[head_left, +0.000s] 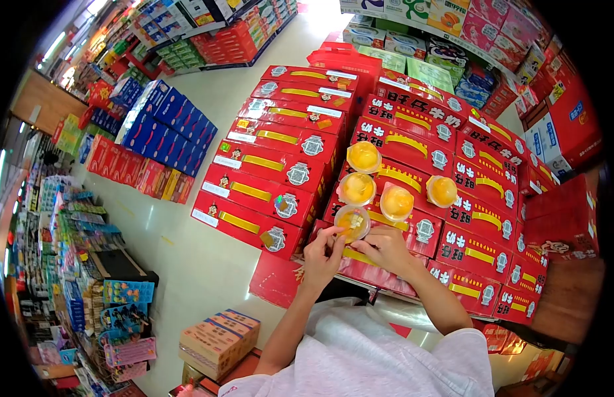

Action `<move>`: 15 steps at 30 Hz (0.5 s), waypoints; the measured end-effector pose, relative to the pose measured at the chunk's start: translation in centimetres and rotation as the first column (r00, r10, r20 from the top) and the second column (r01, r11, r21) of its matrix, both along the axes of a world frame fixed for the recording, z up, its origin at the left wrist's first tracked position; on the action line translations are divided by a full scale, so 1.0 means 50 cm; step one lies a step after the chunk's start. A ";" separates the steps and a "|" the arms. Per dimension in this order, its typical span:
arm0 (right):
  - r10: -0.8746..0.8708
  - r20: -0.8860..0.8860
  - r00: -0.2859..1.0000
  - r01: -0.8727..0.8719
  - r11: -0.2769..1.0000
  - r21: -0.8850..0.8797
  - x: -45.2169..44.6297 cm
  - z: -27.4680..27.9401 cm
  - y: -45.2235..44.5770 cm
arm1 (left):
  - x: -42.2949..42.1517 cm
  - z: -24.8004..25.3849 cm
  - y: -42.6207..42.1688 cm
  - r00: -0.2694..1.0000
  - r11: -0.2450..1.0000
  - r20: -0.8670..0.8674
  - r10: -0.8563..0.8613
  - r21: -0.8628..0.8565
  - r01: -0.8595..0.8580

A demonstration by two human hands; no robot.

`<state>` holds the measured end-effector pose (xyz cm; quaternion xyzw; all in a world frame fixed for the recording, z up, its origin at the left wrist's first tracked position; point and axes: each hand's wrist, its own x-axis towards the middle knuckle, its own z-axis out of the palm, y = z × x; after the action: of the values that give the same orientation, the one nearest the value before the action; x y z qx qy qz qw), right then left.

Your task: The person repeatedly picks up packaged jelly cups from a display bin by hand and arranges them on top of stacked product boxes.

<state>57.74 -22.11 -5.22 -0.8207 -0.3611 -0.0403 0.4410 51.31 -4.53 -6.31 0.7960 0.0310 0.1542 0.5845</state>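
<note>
A clear round plastic cup with yellow contents is held low over the red cartons, in front of my body. Fingertips of my left hand pinch its near left edge. My right hand grips the near right edge with thumb and fingers closed. Just beyond, several similar cups of yellow-orange contents rest on the carton tops: a far one, a left one, a middle one and a right one. What exactly is inside the cups is too small to tell.
Red milk cartons with yellow handles are stacked under and around my hands. Blue boxes stand across the pale floor to the left. A brown carton sits low at front left. Crowded shelves line the left side.
</note>
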 end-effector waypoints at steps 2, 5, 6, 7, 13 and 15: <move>-0.004 -0.044 0.999 0.005 1.000 0.012 -0.002 -0.010 -0.002 | -0.001 0.006 -0.002 1.000 1.000 -0.009 0.001 -0.008 -0.001; 0.009 -0.030 1.000 -0.009 1.000 0.008 -0.007 -0.008 -0.010 | -0.002 0.013 -0.005 1.000 1.000 0.029 0.002 -0.001 -0.002; 0.018 -0.010 1.000 -0.018 1.000 0.004 -0.008 -0.006 -0.012 | -0.003 0.006 -0.004 0.999 1.000 0.040 -0.002 -0.030 0.003; 0.057 -0.013 0.998 -0.056 0.998 0.007 -0.010 -0.005 -0.015 | -0.005 -0.008 -0.002 0.999 0.998 0.053 -0.005 -0.059 0.008; 0.127 0.082 0.989 -0.130 0.991 0.038 -0.021 -0.003 -0.009 | -0.057 -0.059 0.006 0.996 0.978 0.017 -0.093 -0.183 0.094; 0.186 0.082 0.979 -0.187 0.982 0.006 -0.025 0.004 -0.007 | -0.069 -0.025 0.008 0.996 0.987 0.038 -0.084 -0.133 0.088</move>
<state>56.46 -22.46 -5.03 -0.7779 -0.4539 -0.0346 0.4331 47.87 -4.14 -7.57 0.7529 -0.0026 0.1393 0.6432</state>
